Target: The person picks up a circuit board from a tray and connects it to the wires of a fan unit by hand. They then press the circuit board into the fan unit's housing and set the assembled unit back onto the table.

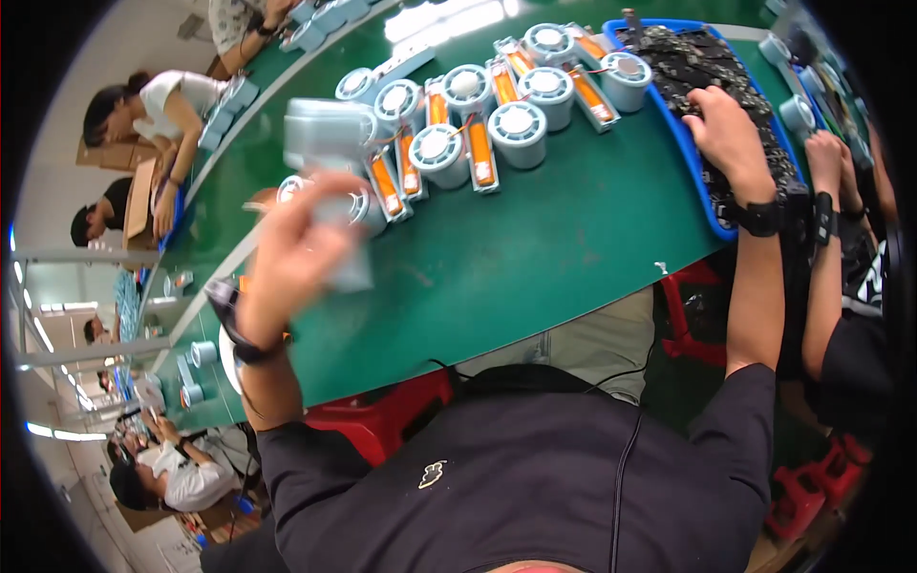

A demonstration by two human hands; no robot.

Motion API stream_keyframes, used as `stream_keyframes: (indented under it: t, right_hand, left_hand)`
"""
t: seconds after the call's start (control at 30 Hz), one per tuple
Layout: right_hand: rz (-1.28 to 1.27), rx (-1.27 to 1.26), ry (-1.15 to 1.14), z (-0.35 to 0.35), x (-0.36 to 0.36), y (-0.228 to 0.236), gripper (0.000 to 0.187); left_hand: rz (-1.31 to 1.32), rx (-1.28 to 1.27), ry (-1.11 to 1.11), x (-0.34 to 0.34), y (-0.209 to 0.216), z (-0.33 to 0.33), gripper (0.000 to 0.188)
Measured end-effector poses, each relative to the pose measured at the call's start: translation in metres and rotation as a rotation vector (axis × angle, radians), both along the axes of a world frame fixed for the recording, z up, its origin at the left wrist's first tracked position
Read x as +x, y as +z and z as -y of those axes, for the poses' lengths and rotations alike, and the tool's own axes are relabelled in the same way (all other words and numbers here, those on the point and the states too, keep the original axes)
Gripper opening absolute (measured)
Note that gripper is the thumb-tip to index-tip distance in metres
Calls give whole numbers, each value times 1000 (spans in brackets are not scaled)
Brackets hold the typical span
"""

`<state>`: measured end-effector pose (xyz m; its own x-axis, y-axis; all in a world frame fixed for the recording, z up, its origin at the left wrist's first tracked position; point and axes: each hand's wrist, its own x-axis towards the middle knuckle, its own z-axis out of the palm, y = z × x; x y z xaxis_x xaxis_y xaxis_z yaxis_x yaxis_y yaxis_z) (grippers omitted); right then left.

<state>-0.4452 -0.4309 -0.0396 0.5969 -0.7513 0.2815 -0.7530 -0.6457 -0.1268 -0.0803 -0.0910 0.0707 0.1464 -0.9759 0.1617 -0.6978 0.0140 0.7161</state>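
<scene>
My left hand (304, 250) is raised over the left part of the green table and smeared by motion. A light blue plastic housing (330, 132), equally blurred, moves with it and seems held in its closed fingers. My right hand (731, 138) reaches into a blue tray (680, 143) heaped with small dark circuit boards (683, 67). Its fingers curl down among the boards; what they pinch, if anything, is hidden. Between my hands stand several light blue round-headed units (517, 134), with orange strips (480, 151) in their handles and thin wires showing.
The green table (535, 248) curves across the view. At the right, a co-worker's hands (829, 162) are close to the tray, beside more blue units (797, 115). Other people sit along the left side. Red stools (377, 420) stand under the near edge.
</scene>
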Motion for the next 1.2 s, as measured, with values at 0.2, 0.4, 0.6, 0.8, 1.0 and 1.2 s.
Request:
stream_keyframes:
  t: [0.2, 0.4, 0.6, 0.8, 1.0, 1.2]
  right_hand:
    - [-47, -11, -103, 9, 11, 6, 19]
    - [192, -15, -3, 2, 0, 20, 20]
    - [956, 388, 136, -101, 3, 36, 21]
    - [852, 539, 881, -212, 89, 31, 21]
    - [888, 830, 686, -237, 102, 19, 29]
    - [777, 422, 659, -233, 119, -6, 27]
  left_hand:
    - [403, 241, -231, -106, -89, -3, 44]
    - [192, 201, -218, -109, -96, 13, 57]
    - [100, 53, -433, -64, -47, -12, 52]
    - [-259, -378, -202, -76, -67, -6, 37]
    - [-576, -228, -69, -61, -93, -23, 25]
    - [-715, 82, 64, -62, -99, -18, 24]
